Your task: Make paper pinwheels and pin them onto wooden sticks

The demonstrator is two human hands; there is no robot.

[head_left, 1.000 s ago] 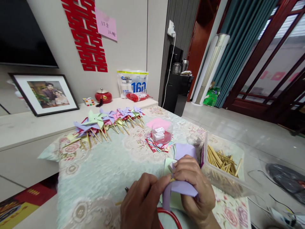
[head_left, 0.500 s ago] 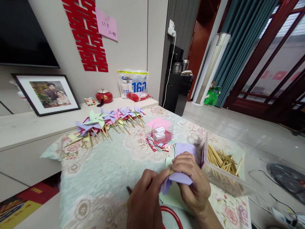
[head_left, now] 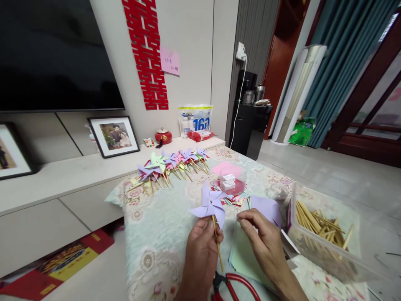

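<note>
My left hand (head_left: 204,242) is closed round the wooden stick of a purple paper pinwheel (head_left: 210,202), which stands upright with its blades facing me. To its right, my right hand (head_left: 261,236) has thumb and forefinger brought together above a stack of light green paper (head_left: 246,253); anything between those fingertips is too small to make out. A purple paper sheet (head_left: 266,209) lies just behind the right hand. Red-handled pliers (head_left: 242,284) rest on the cloth below the hands, partly cut off by the frame.
A clear plastic box (head_left: 326,253) of wooden sticks stands on the right. Behind the hands, a round clear container (head_left: 233,184) sits on patterned paper pieces. Several finished pinwheels (head_left: 171,161) lie at the back left, near a white cabinet (head_left: 75,175).
The purple paper, earlier gripped between both hands, now shows as a pinwheel upright in my left hand. My right hand has let go of it and moved right. The view has swung left.
</note>
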